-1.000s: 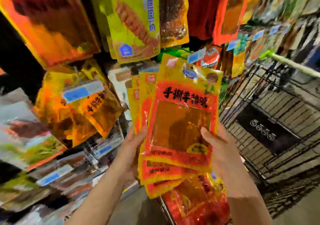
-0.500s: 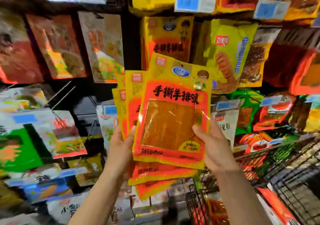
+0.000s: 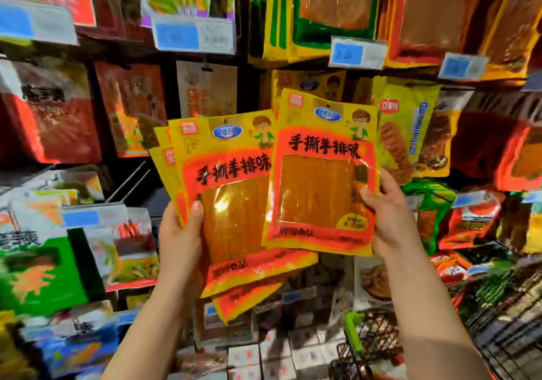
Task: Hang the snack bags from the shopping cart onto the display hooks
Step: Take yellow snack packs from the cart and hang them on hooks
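My left hand (image 3: 179, 242) grips a fanned stack of yellow-and-red snack bags (image 3: 231, 203), thumb on the front bag's clear window. My right hand (image 3: 390, 215) holds a single matching snack bag (image 3: 322, 180) by its right edge, raised a little higher and overlapping the stack. Each bag has a small hang hole at its top. Behind the single bag hang more of the same yellow bags (image 3: 311, 82) on the display. Two bare metal hooks (image 3: 132, 179) stick out to the left of the stack.
Packed rows of hanging snack bags fill the display, with blue price tags (image 3: 356, 54) on the hook ends. The black wire shopping cart (image 3: 498, 315) with a green trim stands at the lower right. White boxes lie low in the middle.
My view has swung up and left from the cart to the display. My right hand has pulled the front bag off the stack and moved it right and upward.
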Demonstrator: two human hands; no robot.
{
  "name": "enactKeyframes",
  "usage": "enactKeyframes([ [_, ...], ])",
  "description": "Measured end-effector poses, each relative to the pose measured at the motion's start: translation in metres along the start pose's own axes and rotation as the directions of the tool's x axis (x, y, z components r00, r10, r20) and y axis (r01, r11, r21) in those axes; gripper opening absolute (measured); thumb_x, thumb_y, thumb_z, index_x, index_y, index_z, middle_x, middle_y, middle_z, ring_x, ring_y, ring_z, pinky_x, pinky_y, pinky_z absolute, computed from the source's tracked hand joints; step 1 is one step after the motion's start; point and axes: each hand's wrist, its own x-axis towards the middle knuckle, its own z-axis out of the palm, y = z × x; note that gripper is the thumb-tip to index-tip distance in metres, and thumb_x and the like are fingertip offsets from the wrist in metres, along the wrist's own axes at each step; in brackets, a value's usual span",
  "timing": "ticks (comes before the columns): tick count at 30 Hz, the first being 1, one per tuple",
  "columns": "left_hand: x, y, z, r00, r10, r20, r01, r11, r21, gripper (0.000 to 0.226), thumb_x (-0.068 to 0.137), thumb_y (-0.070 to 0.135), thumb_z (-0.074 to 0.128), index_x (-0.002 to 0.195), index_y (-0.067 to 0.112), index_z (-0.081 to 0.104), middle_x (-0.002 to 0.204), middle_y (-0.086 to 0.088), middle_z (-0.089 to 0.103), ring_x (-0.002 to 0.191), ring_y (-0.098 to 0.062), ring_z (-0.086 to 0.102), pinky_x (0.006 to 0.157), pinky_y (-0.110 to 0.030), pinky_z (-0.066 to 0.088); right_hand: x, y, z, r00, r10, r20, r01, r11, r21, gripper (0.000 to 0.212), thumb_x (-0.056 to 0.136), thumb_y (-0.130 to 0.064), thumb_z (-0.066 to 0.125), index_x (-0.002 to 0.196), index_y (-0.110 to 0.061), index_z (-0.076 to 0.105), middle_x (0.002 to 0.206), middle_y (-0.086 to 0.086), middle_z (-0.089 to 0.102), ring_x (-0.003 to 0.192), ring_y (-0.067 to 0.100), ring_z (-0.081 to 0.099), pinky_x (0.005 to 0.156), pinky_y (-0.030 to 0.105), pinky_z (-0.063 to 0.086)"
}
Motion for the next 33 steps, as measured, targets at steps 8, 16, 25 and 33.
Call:
enactKeyframes([
  [8,0.019,0.003,0.009,0.999,0.036,-0.027,-0.037,0.998,-0.043,0.017,0.099,0.020,0.051,0.099,0.030,0.064,0.110,-0.010,0.067,0.108,-0.034,0.062,0.095,-0.059,0.047,0.024,-0.017,0.000,0.997,-0.071,0.029,0.069,0.995,0.075,0.048,0.097,0.004,0.040,0.139,-0.018,0.047,0.121,0.012,0.065,0.105,0.025,0.066,0.083,0.046,0.057],
  [16,0.027,-0.004,0.021,1.000,0.015,-0.008,-0.016,0.999,-0.052,0.017,0.100,0.018,0.048,0.109,0.026,0.061,0.107,-0.006,0.068,0.096,-0.024,0.066,0.087,-0.047,0.053,0.042,-0.031,-0.006,0.988,-0.125,0.092,0.120,0.991,0.058,0.047,0.096,0.005,0.039,0.138,-0.015,0.048,0.108,0.005,0.069,0.094,0.018,0.069,0.074,0.036,0.059],
  [25,0.029,-0.013,0.027,1.000,-0.023,-0.016,0.023,1.000,-0.017,0.017,0.099,0.021,0.049,0.111,0.025,0.061,0.112,-0.009,0.068,0.103,-0.030,0.065,0.090,-0.053,0.052,0.051,-0.021,-0.006,0.984,-0.144,0.106,0.133,0.985,0.111,0.046,0.096,0.006,0.040,0.129,-0.023,0.053,0.107,0.001,0.071,0.100,0.019,0.067,0.083,0.037,0.058],
  [33,0.026,-0.014,0.031,0.999,-0.035,-0.019,0.035,0.999,-0.016,0.018,0.099,0.020,0.048,0.112,0.024,0.060,0.104,-0.002,0.068,0.094,-0.022,0.067,0.085,-0.046,0.054,0.060,-0.021,0.001,0.987,-0.145,0.068,0.137,0.984,0.117,0.048,0.096,0.006,0.039,0.130,-0.025,0.053,0.102,-0.005,0.072,0.099,0.016,0.067,0.082,0.036,0.057],
])
